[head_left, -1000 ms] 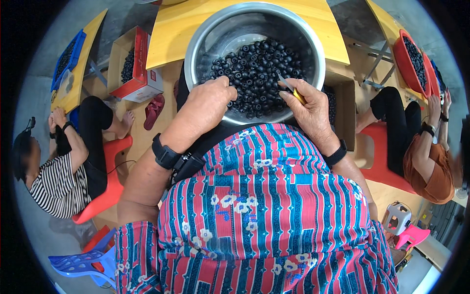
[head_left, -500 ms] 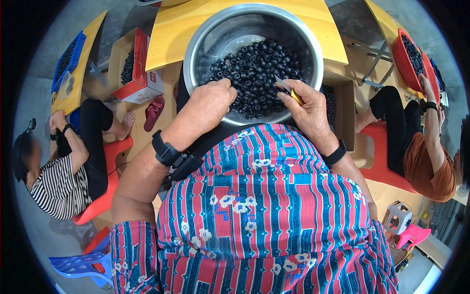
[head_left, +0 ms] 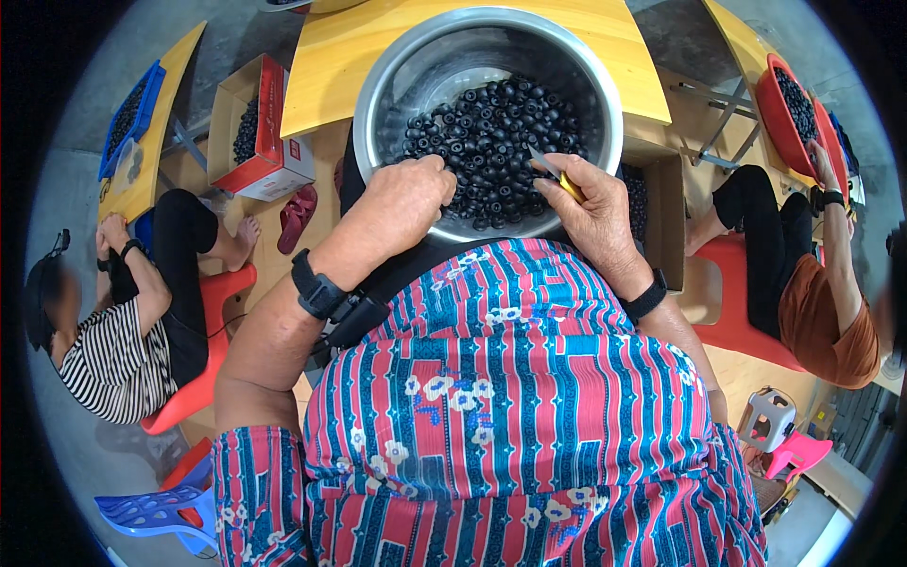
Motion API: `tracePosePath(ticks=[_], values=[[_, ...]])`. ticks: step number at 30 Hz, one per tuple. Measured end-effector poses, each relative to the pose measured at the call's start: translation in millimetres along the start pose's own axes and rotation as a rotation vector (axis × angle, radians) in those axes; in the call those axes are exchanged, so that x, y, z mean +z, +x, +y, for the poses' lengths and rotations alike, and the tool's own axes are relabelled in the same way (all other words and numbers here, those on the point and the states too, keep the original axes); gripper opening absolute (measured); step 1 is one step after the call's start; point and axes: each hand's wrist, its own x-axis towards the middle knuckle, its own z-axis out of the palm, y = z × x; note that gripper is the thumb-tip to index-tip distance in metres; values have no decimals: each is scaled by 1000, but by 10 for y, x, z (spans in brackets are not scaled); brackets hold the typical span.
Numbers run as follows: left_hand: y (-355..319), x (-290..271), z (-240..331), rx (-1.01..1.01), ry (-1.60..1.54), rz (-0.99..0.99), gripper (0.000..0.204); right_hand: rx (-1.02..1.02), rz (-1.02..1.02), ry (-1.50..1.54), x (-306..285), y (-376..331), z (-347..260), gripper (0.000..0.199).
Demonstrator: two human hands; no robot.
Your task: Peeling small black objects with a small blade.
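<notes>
Steel bowl [head_left: 392, 104], upper centre, sits close, presumably for two-handed reach. Left hand [head_left: 402, 203] at its lower left, fingers curled, I can't tell on what. Right hand [head_left: 600, 203] clamped on yellow-handled knife [head_left: 572, 186], blade exposed. Black ring-topped pieces [head_left: 501, 142] heaped inside.

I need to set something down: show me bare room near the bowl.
Bare: yellow tabletop left of the metal bowl, narrower strip right. Crowded: its near side, with black round pieces, left hand, right hand, yellow-handled knife.
</notes>
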Motion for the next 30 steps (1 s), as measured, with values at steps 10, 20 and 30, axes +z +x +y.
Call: tracePosePath(ticks=[10, 20, 30], values=[[5, -18, 11, -9, 64, -17, 23, -16, -16, -2, -14, 4, 1, 23], [7, -45, 43, -24, 130, -27, 20, -33, -12, -12, -6, 8, 11, 23], [92, 15, 116, -83, -575, 101, 18, -37, -65, 39, -16, -16, -54, 24]])
